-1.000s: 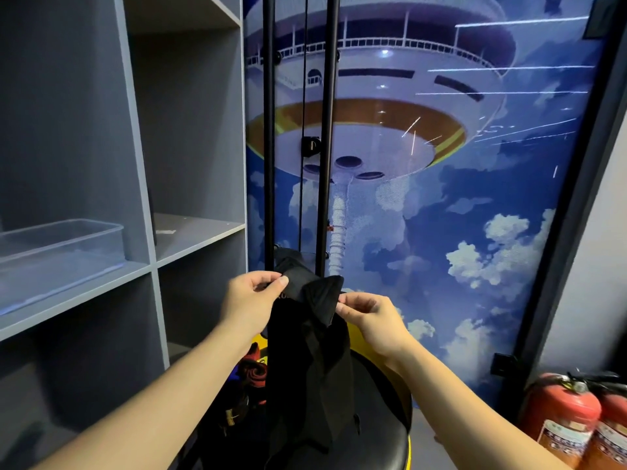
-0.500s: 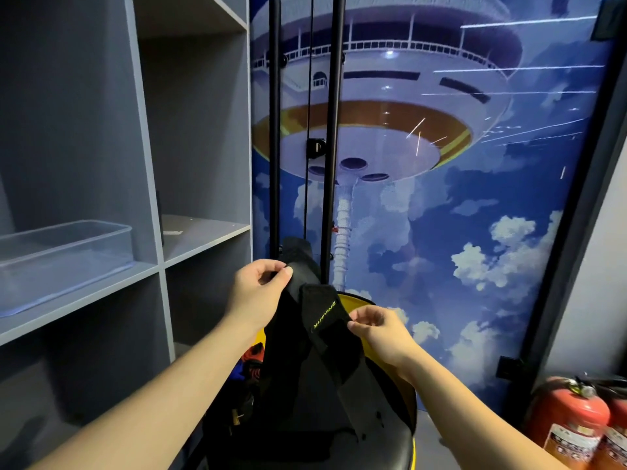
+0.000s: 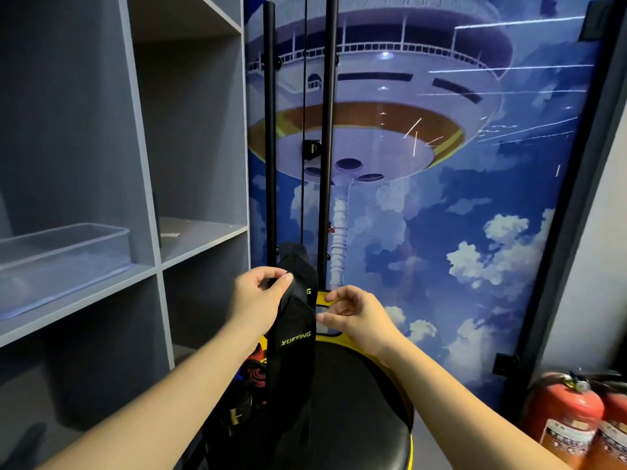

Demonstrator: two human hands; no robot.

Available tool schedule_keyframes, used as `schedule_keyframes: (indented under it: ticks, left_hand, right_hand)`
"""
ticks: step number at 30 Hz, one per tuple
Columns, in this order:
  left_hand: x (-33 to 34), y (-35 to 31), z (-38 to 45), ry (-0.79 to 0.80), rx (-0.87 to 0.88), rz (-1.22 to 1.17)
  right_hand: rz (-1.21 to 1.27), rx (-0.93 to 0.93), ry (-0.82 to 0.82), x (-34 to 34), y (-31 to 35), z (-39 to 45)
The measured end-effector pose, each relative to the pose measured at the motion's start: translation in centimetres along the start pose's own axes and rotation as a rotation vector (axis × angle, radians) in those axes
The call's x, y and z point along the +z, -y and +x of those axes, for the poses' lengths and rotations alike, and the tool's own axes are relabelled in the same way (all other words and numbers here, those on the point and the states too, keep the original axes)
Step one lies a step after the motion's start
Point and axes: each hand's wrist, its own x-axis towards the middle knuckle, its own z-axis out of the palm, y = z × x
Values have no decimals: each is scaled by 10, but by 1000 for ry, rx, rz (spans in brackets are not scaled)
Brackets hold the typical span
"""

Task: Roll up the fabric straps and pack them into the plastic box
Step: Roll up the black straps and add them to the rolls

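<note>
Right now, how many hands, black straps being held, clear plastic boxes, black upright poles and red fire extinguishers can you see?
Hands: 2, the left hand and the right hand
Black strap being held: 1
Clear plastic box: 1
Black upright poles: 2
Red fire extinguishers: 2
Total: 8

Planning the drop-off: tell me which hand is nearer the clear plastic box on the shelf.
Left. The left hand pinches the black strap, right of the plastic box; the right hand is farther right, beyond the strap.
</note>
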Motion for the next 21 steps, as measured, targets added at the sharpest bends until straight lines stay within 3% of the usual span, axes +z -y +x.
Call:
schedule_keyframes:
  ticks: [13, 21]
  left_hand:
    - [0, -2, -11, 29, 56, 19]
    - [-4, 3, -11, 41, 32, -28]
  right_hand:
    - [-223, -96, -104, 23, 17, -21]
    - [-13, -40, 131, 14, 34, -33]
